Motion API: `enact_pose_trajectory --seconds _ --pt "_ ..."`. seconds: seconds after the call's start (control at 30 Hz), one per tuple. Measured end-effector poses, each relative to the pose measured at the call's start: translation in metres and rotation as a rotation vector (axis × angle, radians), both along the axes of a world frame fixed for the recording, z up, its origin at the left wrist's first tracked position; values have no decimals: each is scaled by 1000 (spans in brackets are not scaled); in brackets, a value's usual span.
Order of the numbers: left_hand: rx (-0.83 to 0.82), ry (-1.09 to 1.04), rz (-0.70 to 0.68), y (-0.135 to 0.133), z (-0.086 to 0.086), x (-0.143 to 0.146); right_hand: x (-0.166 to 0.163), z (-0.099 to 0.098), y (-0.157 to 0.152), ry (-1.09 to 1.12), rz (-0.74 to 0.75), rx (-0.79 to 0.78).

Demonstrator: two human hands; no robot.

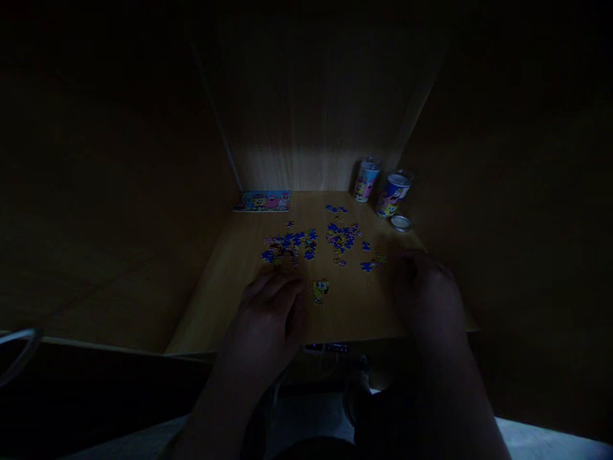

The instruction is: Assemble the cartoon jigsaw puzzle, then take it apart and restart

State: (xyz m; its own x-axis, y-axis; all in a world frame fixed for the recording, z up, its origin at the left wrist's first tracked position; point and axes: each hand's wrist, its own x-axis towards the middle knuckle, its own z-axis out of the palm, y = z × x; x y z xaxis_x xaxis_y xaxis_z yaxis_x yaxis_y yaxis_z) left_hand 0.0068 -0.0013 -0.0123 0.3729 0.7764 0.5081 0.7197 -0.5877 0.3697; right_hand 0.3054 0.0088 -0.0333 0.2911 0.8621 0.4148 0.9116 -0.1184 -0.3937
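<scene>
The left hand [269,310] sits curled at the bench [354,319], just left of a small joined SpongeBob jigsaw section [320,289]; in this gloom I can't tell whether it pinches anything. The right hand [431,291] curls near loose jigsaw pieces [366,266], its fingertips too dark to read. Two cartoon-printed canisters [391,194] stand beyond.

At 4 o'clock, the right hand [428,297] is so dark I can't tell if it holds anything. The left hand [271,313], at 7 o'clock, hides what is under it. The left arm [211,409] and right arm [472,396] get cut off at the bottom. A pale loop [34,338] is chopped off at 8 o'clock. Many puzzle pieces [342,236] look too tiny to make out.
</scene>
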Motion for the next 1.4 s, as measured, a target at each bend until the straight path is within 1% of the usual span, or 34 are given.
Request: enact_pose_trajectory --seconds 0.4,0.57,0.73,1.0,1.23,1.3,1.4 --pt "-3 -5 1 0 -2 -1 -2 3 -2 0 11 14" --pt "-9 12 -7 0 -1 -1 -1 1 -1 -7 6 -6" --pt "-14 20 7 -1 -2 -1 -2 3 -1 -6 16 1" --pt "1 11 -11 1 -1 0 -4 6 -2 -9 12 -18" --pt "11 7 -12 1 0 0 -2 2 -1 -19 9 -23" --pt "7 23 -26 -1 0 0 -1 1 0 -18 7 -23" --pt "6 70 -102 -4 3 -1 -1 1 0 -8 12 -20"
